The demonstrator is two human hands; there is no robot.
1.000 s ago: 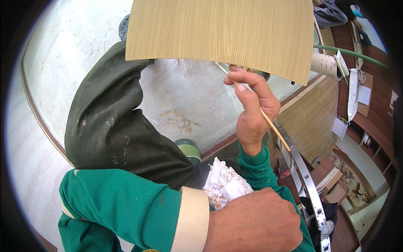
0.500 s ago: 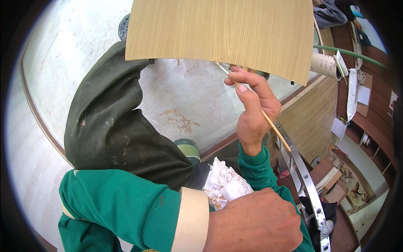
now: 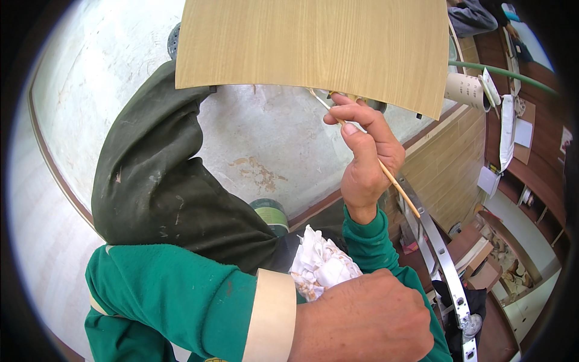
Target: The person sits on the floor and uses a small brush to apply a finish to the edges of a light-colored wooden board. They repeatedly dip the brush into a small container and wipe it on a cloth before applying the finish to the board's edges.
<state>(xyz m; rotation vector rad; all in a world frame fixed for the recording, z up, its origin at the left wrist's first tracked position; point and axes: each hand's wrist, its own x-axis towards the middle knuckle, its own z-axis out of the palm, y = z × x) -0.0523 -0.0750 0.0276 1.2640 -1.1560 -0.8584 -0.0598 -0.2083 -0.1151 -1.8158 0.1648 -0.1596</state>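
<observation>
My right hand [image 3: 363,158] pinches a thin wooden-handled brush [image 3: 386,173], its tip at the lower edge of a pale wood-grain panel [image 3: 313,48] that fills the top of the view. My left hand [image 3: 362,320] sits low in the picture, closed around a crumpled white paper wad [image 3: 319,268]. A roll of beige tape [image 3: 271,317] rings my left wrist over the green sleeve. My knee in dark olive trousers [image 3: 163,181] is to the left of both hands.
A small green-lidded can [image 3: 269,214] stands on the stained pale floor [image 3: 265,145]. A curved metal strip [image 3: 440,253] runs down the right. Wood-grain boards [image 3: 449,166], a paper roll [image 3: 465,90], a green hose [image 3: 512,73] and brown shelving with clutter lie to the right.
</observation>
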